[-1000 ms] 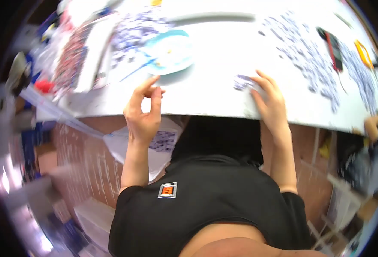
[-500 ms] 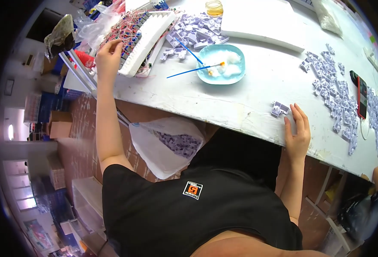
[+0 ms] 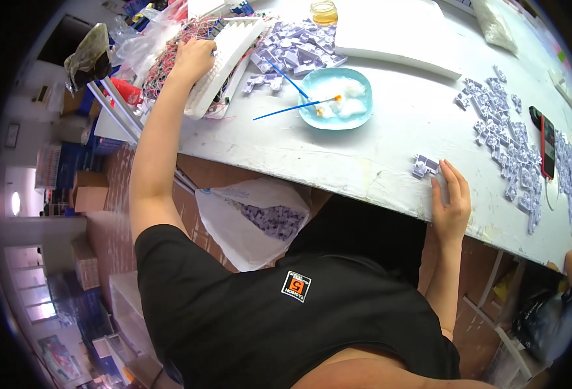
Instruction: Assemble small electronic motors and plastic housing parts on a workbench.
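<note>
1. The white tray [image 3: 224, 61] lay on the far left of the tabletop [image 3: 390, 139], its long axis running from near-left up toward far-right, with red wires [image 3: 169, 45] tangled along its left side.
2. The left hand [image 3: 193, 57] rested on the tray's left edge, fingers curled over it; whether they actually pinched the tray or a wire could not be told from where I stood.
3. The left hand was plainly the nearer one: the tray sat right under it, while the right hand [image 3: 451, 204] was well apart, across the tabletop to the right.
4. The right hand lay flat near the front edge, fingers spread and holding nothing, its fingertips touching a small lilac plastic piece [image 3: 423, 166].
5. Just right of the tray was a heap of lilac pieces [image 3: 299, 48].
6. Nearer and to the right stood a blue dish [image 3: 335, 97] with white wadding and two blue sticks [image 3: 289, 107] leaning into it.
7. Farther right, more lilac parts [image 3: 503, 139] were scattered beside a dark phone [image 3: 543, 142].
8. A white block [image 3: 396, 29] lay at the far side.
</note>
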A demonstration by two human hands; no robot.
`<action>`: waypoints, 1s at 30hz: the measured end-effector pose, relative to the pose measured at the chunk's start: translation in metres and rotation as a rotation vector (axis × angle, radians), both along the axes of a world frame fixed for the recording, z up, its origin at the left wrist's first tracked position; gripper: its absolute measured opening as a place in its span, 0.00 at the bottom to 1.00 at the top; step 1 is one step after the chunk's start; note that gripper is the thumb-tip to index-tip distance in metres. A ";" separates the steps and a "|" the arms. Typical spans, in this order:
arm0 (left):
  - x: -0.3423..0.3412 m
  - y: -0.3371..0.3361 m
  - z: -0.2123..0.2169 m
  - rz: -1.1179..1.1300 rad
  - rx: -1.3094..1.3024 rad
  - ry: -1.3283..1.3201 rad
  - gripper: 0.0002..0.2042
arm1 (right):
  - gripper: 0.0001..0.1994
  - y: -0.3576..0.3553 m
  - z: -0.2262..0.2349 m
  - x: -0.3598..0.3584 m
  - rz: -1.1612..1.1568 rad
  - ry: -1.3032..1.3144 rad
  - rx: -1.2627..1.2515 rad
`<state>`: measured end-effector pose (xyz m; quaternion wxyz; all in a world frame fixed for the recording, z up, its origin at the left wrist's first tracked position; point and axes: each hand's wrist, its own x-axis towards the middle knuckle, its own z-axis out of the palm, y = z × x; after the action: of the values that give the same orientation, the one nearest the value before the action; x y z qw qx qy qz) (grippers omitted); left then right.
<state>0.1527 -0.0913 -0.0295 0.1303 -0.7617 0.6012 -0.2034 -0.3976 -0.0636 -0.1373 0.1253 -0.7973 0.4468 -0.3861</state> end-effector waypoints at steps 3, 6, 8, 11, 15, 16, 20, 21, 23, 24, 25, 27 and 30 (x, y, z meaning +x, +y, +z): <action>0.010 0.001 0.000 -0.010 -0.059 0.118 0.12 | 0.16 0.000 0.000 -0.002 0.019 -0.008 0.010; 0.013 0.007 0.006 0.101 -0.217 0.397 0.13 | 0.16 0.000 0.004 -0.005 0.053 -0.086 0.046; 0.021 0.009 0.008 0.142 -0.303 0.539 0.14 | 0.16 0.000 0.006 -0.008 0.088 -0.128 0.026; 0.054 0.020 0.007 0.201 -0.432 0.718 0.15 | 0.17 0.001 0.037 0.010 0.238 -0.096 -0.058; 0.066 0.028 -0.006 0.115 -0.648 1.228 0.15 | 0.20 -0.011 0.083 0.072 0.568 -0.086 -0.098; 0.067 0.032 -0.008 0.077 -0.716 1.221 0.14 | 0.20 -0.016 0.088 0.092 0.663 -0.094 -0.102; 0.045 0.045 -0.012 -0.017 -0.748 1.253 0.13 | 0.13 -0.036 0.095 0.187 0.902 -0.090 -0.021; 0.038 0.046 -0.013 -0.083 -0.716 1.254 0.12 | 0.14 -0.043 0.092 0.212 0.921 -0.107 0.041; 0.019 0.053 -0.013 -0.093 -0.691 1.204 0.11 | 0.13 -0.056 0.084 0.264 0.958 -0.159 0.149; 0.013 0.057 -0.013 -0.071 -0.636 1.181 0.12 | 0.13 -0.062 0.082 0.288 0.969 -0.191 0.192; 0.013 0.066 -0.012 -0.034 -0.584 1.150 0.13 | 0.12 -0.063 0.081 0.313 0.959 -0.202 0.239; 0.014 0.074 -0.016 -0.095 -0.622 1.121 0.11 | 0.12 -0.070 0.077 0.356 0.909 -0.239 0.299; 0.005 0.064 -0.016 -0.048 -0.561 1.193 0.12 | 0.12 -0.094 0.072 0.390 0.799 -0.277 0.391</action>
<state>0.1575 -0.0272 -0.0457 -0.4332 -0.7353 0.5111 0.1019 -0.0074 -0.1581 -0.0651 0.4708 -0.8091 0.1480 -0.3190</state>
